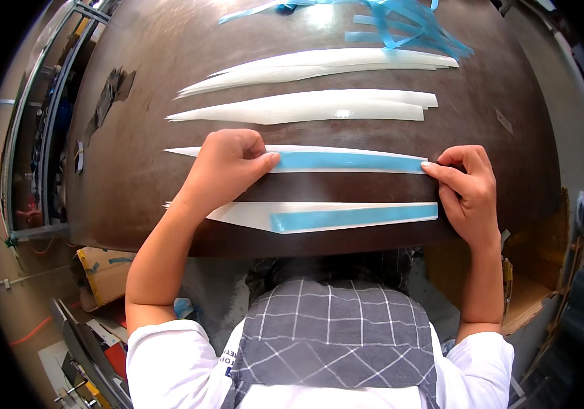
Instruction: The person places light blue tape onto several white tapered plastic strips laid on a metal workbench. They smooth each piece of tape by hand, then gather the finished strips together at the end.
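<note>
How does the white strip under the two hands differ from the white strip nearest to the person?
The held strip is pressed by the left hand and touched at its end by the right hand; the near strip lies untouched. On the held strip the blue tape covers almost the full width; on the near strip it runs only along the lower edge. Both are long, tapered white pieces, pointing left, on the brown table.

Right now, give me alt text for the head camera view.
Two hands press a blue tape strip onto a long white tapered blade: left hand at its middle, right hand at its end, on a brown table.
</note>
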A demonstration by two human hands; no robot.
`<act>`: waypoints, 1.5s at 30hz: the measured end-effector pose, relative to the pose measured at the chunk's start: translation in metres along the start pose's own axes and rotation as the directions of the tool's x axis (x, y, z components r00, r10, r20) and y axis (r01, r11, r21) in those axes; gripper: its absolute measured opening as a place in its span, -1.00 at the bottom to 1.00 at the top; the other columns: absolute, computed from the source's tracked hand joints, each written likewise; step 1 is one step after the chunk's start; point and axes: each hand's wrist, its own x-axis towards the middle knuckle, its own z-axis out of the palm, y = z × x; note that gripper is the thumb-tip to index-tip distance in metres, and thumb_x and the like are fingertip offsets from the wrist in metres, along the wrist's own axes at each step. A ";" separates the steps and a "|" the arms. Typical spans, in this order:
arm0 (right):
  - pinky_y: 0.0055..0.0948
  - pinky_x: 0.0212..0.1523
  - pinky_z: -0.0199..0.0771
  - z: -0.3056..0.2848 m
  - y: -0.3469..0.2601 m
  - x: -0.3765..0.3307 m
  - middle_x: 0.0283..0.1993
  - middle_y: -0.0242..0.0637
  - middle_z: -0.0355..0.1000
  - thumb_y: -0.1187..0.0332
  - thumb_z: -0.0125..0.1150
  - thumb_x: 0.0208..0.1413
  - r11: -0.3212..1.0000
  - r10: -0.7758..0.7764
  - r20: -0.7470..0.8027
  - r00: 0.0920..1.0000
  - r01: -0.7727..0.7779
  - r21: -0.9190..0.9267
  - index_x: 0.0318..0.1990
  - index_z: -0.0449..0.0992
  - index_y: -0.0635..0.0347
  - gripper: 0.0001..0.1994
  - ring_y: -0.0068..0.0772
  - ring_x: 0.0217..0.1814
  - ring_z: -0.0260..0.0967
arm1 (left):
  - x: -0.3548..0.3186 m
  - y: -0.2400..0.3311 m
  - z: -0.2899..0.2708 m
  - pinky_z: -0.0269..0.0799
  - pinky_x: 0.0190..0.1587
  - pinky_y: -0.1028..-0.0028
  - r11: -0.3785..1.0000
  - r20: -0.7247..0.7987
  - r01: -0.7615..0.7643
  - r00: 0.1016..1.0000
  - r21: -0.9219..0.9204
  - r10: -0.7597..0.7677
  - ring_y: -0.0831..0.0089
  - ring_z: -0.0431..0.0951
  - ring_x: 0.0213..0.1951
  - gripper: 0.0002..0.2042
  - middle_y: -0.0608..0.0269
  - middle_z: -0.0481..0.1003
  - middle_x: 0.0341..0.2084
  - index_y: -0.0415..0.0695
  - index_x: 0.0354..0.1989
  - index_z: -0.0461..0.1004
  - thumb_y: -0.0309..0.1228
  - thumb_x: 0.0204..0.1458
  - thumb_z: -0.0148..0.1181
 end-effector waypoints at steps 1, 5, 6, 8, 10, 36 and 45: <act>-0.27 -0.08 0.45 -0.001 0.001 0.000 -0.25 -0.33 0.48 0.63 0.26 -0.15 1.000 -0.007 -0.001 1.000 0.007 -0.001 -0.23 0.74 0.12 -0.70 -0.22 -0.11 0.42 | 0.000 0.001 0.002 0.30 -0.61 0.58 1.000 -0.005 -0.008 1.000 -0.002 0.008 0.70 0.36 -0.61 -0.74 0.40 0.40 -0.67 -0.23 -0.52 0.49 -0.38 0.16 0.37; -0.27 -0.08 0.45 -0.001 0.000 0.004 -0.25 -0.33 0.48 0.64 0.26 -0.16 1.000 -0.008 -0.007 1.000 0.008 -0.024 -0.23 0.73 0.13 -0.69 -0.22 -0.12 0.42 | 0.002 0.003 0.001 0.27 -0.57 0.57 0.999 -0.029 -0.034 0.999 0.028 0.035 0.69 0.33 -0.58 -0.74 0.40 0.38 -0.66 -0.27 -0.52 0.49 -0.41 0.13 0.39; -0.27 -0.08 0.45 -0.002 0.001 0.004 -0.25 -0.33 0.48 0.64 0.26 -0.16 1.000 -0.010 -0.006 1.000 0.009 -0.024 -0.23 0.73 0.13 -0.69 -0.22 -0.12 0.42 | 0.002 0.003 0.002 0.27 -0.55 0.56 0.998 -0.053 -0.059 0.997 0.038 0.061 0.69 0.33 -0.56 -0.73 0.40 0.38 -0.66 -0.28 -0.52 0.48 -0.41 0.13 0.39; -0.27 -0.08 0.45 -0.002 0.002 0.003 -0.25 -0.33 0.48 0.65 0.26 -0.15 1.000 -0.011 -0.003 1.000 0.011 -0.023 -0.23 0.73 0.13 -0.70 -0.22 -0.12 0.42 | 0.001 0.002 0.005 0.28 -0.51 0.55 0.992 -0.099 -0.109 0.989 0.061 0.114 0.68 0.31 -0.54 -0.73 0.40 0.37 -0.65 -0.29 -0.53 0.48 -0.42 0.12 0.40; -0.27 -0.08 0.45 -0.003 0.001 0.004 -0.25 -0.33 0.49 0.65 0.26 -0.15 1.000 -0.010 0.001 1.000 0.010 -0.023 -0.23 0.74 0.13 -0.70 -0.22 -0.12 0.42 | 0.001 0.002 0.005 0.28 -0.49 0.54 0.996 -0.099 -0.077 0.992 0.050 0.082 0.66 0.30 -0.52 -0.72 0.40 0.37 -0.65 -0.29 -0.53 0.48 -0.42 0.11 0.41; 0.01 0.40 0.29 0.015 -0.074 0.006 0.16 -0.07 0.52 0.60 0.24 -0.04 0.994 -0.070 0.091 0.993 0.078 -0.083 0.18 0.52 0.25 -0.48 -0.03 0.33 0.41 | -0.048 0.018 0.049 0.13 0.42 0.08 0.705 0.107 -0.470 0.863 0.531 0.494 -0.04 0.21 0.37 -0.24 0.03 0.23 0.38 -0.26 0.38 0.27 0.02 0.13 0.23; 0.05 0.53 0.03 0.043 -0.089 -0.002 0.40 0.14 0.31 0.14 0.33 0.16 0.986 0.061 0.232 0.971 -0.022 -0.168 0.35 0.32 0.41 -0.30 0.03 0.53 0.18 | -0.051 0.009 0.043 0.09 0.44 0.07 0.687 0.070 -0.468 0.850 0.556 0.522 -0.01 0.23 0.38 -0.25 0.01 0.27 0.36 -0.26 0.38 0.29 0.04 0.14 0.22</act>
